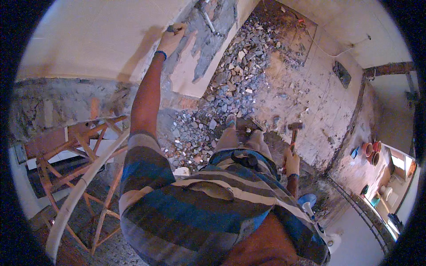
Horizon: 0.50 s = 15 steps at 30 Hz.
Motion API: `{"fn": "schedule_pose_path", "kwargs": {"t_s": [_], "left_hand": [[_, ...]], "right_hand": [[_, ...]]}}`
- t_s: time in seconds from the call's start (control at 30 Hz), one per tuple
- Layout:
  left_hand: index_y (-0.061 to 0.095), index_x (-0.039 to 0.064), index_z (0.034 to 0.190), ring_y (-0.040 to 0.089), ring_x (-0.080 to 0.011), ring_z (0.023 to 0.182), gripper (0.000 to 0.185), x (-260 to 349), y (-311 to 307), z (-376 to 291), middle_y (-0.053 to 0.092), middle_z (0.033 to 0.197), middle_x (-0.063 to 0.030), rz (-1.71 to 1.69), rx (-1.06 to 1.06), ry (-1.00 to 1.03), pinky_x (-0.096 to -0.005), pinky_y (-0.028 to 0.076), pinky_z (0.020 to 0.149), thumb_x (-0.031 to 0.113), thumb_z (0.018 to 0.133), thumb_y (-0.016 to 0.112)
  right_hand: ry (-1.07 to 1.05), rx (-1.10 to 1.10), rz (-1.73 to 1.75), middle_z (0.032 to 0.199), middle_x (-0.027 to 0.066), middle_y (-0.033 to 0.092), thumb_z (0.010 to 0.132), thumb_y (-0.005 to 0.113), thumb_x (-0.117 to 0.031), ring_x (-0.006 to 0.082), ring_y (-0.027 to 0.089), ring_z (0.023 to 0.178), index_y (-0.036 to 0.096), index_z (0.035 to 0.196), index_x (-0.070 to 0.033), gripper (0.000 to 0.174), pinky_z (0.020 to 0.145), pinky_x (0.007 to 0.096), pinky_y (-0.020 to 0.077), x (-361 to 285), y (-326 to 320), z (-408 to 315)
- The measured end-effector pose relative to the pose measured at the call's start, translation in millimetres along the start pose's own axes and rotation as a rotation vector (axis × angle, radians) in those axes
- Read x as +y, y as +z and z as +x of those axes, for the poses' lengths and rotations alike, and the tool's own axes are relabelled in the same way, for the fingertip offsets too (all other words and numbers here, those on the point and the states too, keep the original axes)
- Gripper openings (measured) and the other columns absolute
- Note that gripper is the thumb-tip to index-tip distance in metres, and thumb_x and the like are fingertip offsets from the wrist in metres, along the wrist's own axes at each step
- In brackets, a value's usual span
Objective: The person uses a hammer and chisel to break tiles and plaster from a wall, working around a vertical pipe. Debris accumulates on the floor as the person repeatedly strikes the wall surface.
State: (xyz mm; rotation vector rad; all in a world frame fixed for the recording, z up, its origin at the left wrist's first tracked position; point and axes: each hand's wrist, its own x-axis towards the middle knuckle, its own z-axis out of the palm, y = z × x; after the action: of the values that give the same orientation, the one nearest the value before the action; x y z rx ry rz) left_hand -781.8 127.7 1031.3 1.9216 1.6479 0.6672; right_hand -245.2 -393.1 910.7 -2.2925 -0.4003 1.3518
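My left hand (170, 40) reaches up to the edge of a partly stripped plaster wall (186, 65), with a blue band at the wrist. Something dark (173, 29) shows at its fingers; whether it is a held tool or part of the wall is not clear. Low at my right side, my right hand (292, 163) is closed round the wooden handle of a hammer (295, 126), its head pointing away from me. Grey patches show on the wall where the plaster is gone, and a white pipe (208, 21) lies against it.
Broken rubble (233, 83) covers the floor along the wall and around my sandalled foot (231, 121). At left stands a wooden trestle (83, 169), with a long pale pipe (71, 202) crossing it. Pots (367, 149) are farther right. A cable (319, 46) trails near the far wall.
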Motion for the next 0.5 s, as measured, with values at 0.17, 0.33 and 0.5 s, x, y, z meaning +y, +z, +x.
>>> {"fn": "schedule_pose_path", "kwargs": {"t_s": [0.17, 0.33, 0.5], "left_hand": [[0.067, 0.014, 0.134, 0.064, -0.0298, 0.128, 0.037, 2.6, -11.4, 31.4, 0.07, 0.136, -0.0102, 0.24, -0.195, 0.17, -0.0393, 0.045, 0.115, 0.035, 0.106, 0.056], [0.069, 0.017, 0.129, 0.07, -0.0328, 0.114, 0.042, 11.5, -15.0, 53.2, 0.074, 0.123, -0.0164, 0.305, -0.326, 0.244, -0.0417, 0.051, 0.104, 0.045, 0.103, 0.054], [0.068, 0.015, 0.132, 0.069, -0.0323, 0.112, 0.047, 36.1, -15.0, 68.4, 0.074, 0.122, -0.017, 0.298, -0.462, 0.059, -0.0421, 0.05, 0.105, 0.047, 0.1, 0.054]], "right_hand": [[-0.349, -0.026, 0.068, 0.068, -0.003, 0.054, 0.103, 0.066, -0.043, 0.0082, 0.052, 0.051, 0.064, 0.104, -0.007, 0.035, 0.046, 0.0282, 0.0401, -114.7, 43.7, -39.9], [-0.506, -0.159, 0.27, 0.086, -0.0028, 0.064, 0.101, 0.07, -0.019, 0.0074, 0.054, 0.071, 0.067, 0.115, -0.006, 0.019, 0.061, 0.0281, 0.0447, -205.8, 82.8, -77.9], [-0.677, -0.213, 0.138, 0.088, -0.0035, 0.063, 0.096, 0.076, -0.016, 0.0074, 0.055, 0.073, 0.062, 0.107, -0.006, 0.02, 0.062, 0.0285, 0.0453, -271.6, 116.7, -74.1]]}}
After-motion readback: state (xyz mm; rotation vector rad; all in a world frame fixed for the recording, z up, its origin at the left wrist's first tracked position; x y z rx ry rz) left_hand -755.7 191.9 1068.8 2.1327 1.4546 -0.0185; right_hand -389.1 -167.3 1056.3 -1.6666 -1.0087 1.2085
